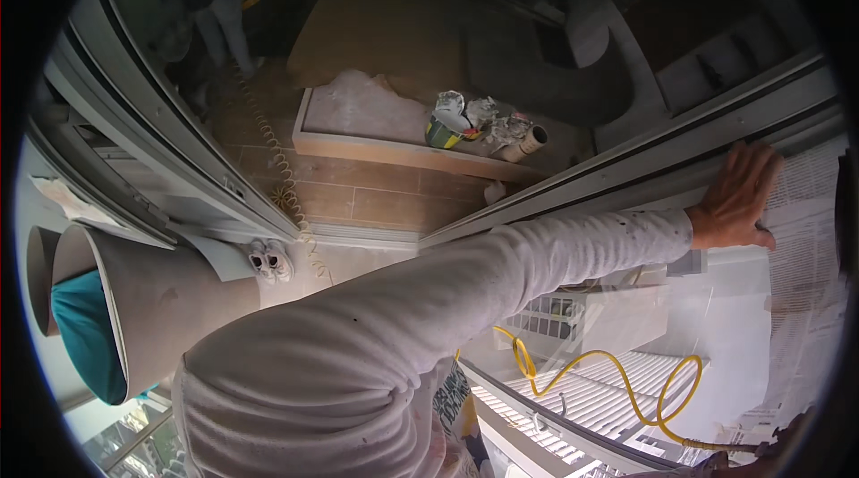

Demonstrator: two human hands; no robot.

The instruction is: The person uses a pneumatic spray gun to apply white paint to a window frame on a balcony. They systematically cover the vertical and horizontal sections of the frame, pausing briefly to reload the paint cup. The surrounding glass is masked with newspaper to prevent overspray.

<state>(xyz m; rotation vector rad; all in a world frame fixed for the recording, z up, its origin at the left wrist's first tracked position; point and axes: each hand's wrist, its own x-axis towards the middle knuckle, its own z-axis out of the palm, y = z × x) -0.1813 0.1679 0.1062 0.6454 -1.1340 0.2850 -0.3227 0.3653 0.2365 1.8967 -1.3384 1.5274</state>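
My left arm, in a pale long sleeve (429, 308) with small dark specks, stretches across the view to the right. At its end my left hand (735, 198) lies with fingers extended at the edge of a printed paper sheet (805, 299), beside a metal door frame (626, 174). Nothing shows in that hand. A yellow hose (716, 445) loops below the arm and runs to the lower right rim. There, a dark, blurred shape that looks like my right hand (792, 442) sits at the hose's end; its fingers and anything in them cannot be made out.
Beyond the open doorway a long low box (385, 149) bears a paint can (445, 131), crumpled foil and a cardboard roll (526, 144). A coiled hose (268, 134) crosses the threshold. Shoes (271, 261) and a large rolled sheet (170, 313) are left; a slatted rack (599, 402) lies below.
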